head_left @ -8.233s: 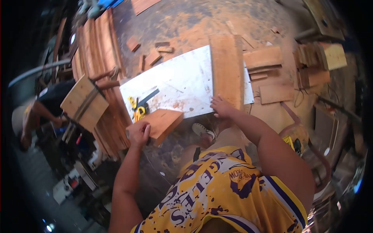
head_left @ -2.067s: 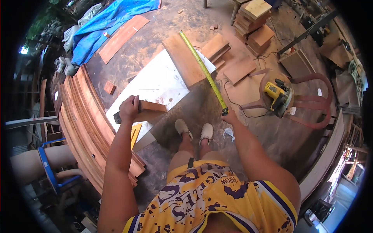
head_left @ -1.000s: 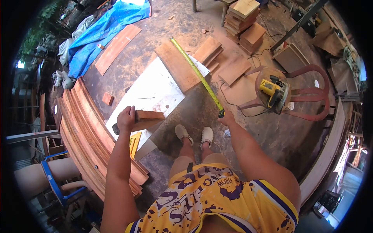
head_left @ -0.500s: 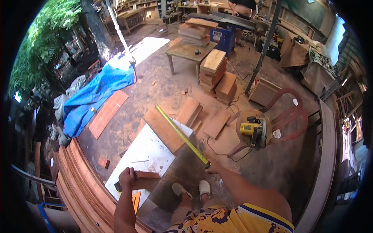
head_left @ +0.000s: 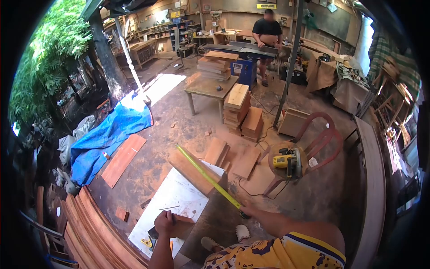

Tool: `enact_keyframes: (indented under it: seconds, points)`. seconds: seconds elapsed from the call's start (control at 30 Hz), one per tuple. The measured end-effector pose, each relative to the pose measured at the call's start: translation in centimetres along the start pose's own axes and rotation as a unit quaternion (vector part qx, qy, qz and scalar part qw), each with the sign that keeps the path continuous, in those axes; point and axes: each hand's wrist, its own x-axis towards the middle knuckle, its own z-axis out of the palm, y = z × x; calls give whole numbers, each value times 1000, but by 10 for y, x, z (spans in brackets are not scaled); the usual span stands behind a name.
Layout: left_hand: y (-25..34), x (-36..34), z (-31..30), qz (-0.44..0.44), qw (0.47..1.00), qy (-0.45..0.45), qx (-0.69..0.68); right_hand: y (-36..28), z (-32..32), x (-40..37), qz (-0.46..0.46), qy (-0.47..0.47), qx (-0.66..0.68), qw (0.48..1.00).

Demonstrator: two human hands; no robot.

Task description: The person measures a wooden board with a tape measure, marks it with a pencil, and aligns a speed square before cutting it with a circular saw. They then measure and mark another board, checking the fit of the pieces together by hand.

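My right hand [head_left: 247, 210] is closed round the case of a tape measure. Its yellow blade [head_left: 208, 176] runs out, up and to the left, over a brown wooden board [head_left: 190, 168]. That board lies across a white sheet-topped work surface [head_left: 168, 195]. My left hand [head_left: 164, 220] is a fist around a dark object that its fingers mostly hide. Beside that fist is a short reddish wood piece [head_left: 182, 224]. A yellow-and-black tool [head_left: 147, 242] and a thin dark stick [head_left: 169, 207] lie on the white surface.
A plastic chair [head_left: 324, 134] at right carries a yellow power tool [head_left: 286, 162], its cord on the floor. Stacked boards [head_left: 236, 107] stand by a low table [head_left: 210, 89]. Long planks [head_left: 96, 228] lie left, near a blue tarp [head_left: 112, 130]. A person [head_left: 268, 33] stands at a machine behind.
The view has tilted up, so the scene sits lower and the person behind shows more fully. Both hands keep their grips, and the tape still lies extended over the board.
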Motion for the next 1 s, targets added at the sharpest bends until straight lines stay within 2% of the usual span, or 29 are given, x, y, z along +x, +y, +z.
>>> enact_keyframes:
  seconds: [0.03, 0.13, 0.27, 0.33, 0.47, 0.53, 0.57, 0.63, 0.67, 0.73, 0.77, 0.8, 0.83, 0.87, 0.9, 0.93, 0.97, 1.0]
  points:
    - [-1, 0, 0, 0, 1000, 1, -4, 10, 7, 7, -19, 32, -25, 999]
    - [-5, -3, 2, 26, 998, 19, -54, -39, -4, -57, -2, 79, -62, 995]
    - [-6, -3, -8, 37, 994, 1, -102, -69, -2, -88, -22, 90, -55, 994]
    - [-9, -6, -10, 43, 991, 1, -127, -87, -2, -111, 46, 98, -65, 992]
    - [-13, -5, -15, 49, 988, -21, -144, -106, 2, -131, 69, 56, -35, 995]
    - [-17, -3, -21, 46, 986, -42, -156, -111, 10, -131, 25, 93, 25, 995]
    - [-21, -1, -20, 67, 976, -41, -203, -118, 12, -134, 30, 92, 20, 995]
    - [-29, 4, -14, 96, 957, -38, -273, -157, 18, -151, -17, 89, -3, 996]
    - [-33, 8, -10, 99, 950, -35, -295, -182, 23, -164, -38, 79, 28, 996]
    - [-37, 15, -4, 165, 934, 22, -317, -223, 37, -169, -106, 47, 40, 992]
    - [-34, 16, -12, 181, 918, 10, -354, -252, 49, -184, -183, 21, 101, 978]
    - [-30, 16, -20, 182, 892, -26, -413, -266, 60, -181, -257, 23, 79, 963]
    - [-27, 17, -16, 151, 875, -73, -455, -302, 67, -197, -285, -30, 84, 954]
    - [-25, 20, -17, 149, 846, -128, -496, -308, 80, -180, -332, -11, 44, 942]
    - [-24, 22, -10, 117, 779, -180, -589, -337, 95, -192, -368, -62, 69, 925]
    - [-24, 21, -26, 97, 691, -242, -674, -382, 110, -234, -376, -77, 50, 922]
    - [-29, 17, -44, 40, 631, -297, -716, -391, 125, -221, -419, -103, 19, 902]
    - [-36, 13, -60, 32, 565, -277, -777, -414, 139, -235, -423, -142, 15, 895]
